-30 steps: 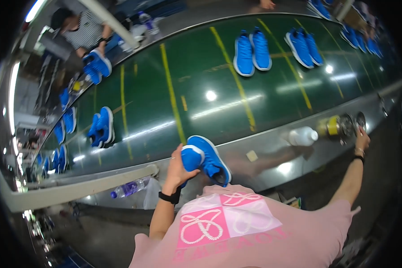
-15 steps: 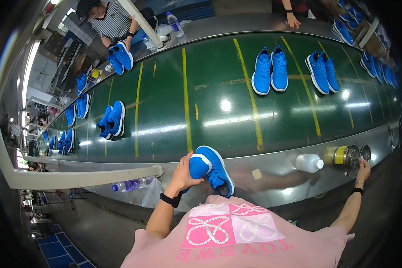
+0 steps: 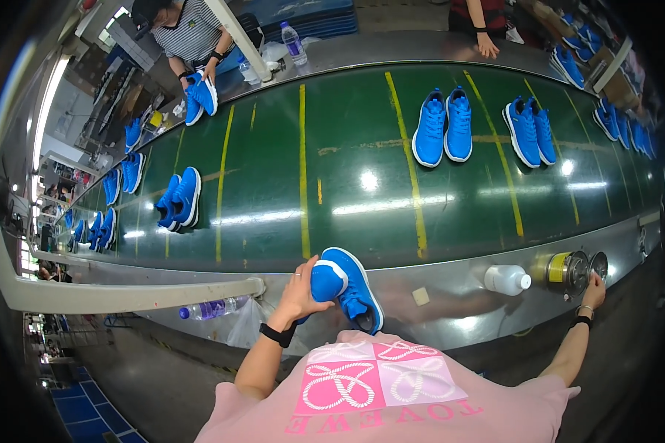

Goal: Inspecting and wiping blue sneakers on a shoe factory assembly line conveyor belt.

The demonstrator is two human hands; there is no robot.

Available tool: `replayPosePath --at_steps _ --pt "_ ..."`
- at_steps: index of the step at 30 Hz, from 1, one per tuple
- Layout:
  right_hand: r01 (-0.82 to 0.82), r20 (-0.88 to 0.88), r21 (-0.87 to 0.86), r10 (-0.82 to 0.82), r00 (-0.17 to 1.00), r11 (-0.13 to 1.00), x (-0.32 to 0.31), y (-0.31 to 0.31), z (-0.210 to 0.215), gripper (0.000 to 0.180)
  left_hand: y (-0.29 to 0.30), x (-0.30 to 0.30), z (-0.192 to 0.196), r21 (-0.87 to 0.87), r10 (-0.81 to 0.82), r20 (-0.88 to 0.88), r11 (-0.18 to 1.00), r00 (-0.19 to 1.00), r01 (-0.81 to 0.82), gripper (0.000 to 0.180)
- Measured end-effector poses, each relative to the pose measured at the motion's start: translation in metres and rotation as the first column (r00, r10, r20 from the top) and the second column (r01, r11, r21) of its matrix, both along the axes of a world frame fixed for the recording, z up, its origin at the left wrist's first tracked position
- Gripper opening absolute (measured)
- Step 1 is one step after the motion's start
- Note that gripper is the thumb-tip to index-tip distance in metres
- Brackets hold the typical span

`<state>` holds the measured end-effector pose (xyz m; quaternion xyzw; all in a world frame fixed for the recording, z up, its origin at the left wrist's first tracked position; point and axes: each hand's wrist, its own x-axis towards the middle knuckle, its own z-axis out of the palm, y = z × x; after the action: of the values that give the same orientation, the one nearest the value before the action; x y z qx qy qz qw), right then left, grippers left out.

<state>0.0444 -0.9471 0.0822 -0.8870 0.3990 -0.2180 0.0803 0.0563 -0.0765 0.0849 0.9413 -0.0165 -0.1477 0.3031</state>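
My left hand (image 3: 297,297) is closed around a blue sneaker (image 3: 326,280) with a white sole edge, its rounded end facing up. Against it on the right leans a second blue sneaker (image 3: 358,292), lying on the metal ledge at the belt's near side with its opening toward me. Far to the right, my right hand (image 3: 594,292) pinches the lower edge of a round metal lid (image 3: 598,263). That lid is beside a metal can (image 3: 561,271) with a yellow label. My fingertips there are small and partly hidden.
Blue sneaker pairs (image 3: 443,129) stand along a green conveyor belt (image 3: 266,177) with yellow lines. A white bottle (image 3: 507,280) and beige block (image 3: 420,296) are on the ledge (image 3: 458,310). A metal bar (image 3: 137,294) crosses at left. Across the belt, a person (image 3: 188,44) holds sneakers.
The whole view has shifted slightly, with the belt and its shoes lower and a little left. Both my hands keep their holds. The person across has turned the sneakers a little.
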Motion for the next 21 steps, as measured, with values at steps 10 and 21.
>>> replayPosePath --at_steps 10,21 --pt "0.006 0.046 0.06 -0.008 0.999 0.998 -0.004 0.0 -0.002 0.029 -0.002 -0.004 -0.004 0.002 0.009 0.016 1.0 1.0 -0.009 0.123" --pt "0.062 0.037 -0.018 -0.061 0.997 0.998 0.002 0.011 -0.001 0.028 -0.003 -0.002 0.003 -0.006 0.007 -0.004 1.0 1.0 -0.007 0.119"
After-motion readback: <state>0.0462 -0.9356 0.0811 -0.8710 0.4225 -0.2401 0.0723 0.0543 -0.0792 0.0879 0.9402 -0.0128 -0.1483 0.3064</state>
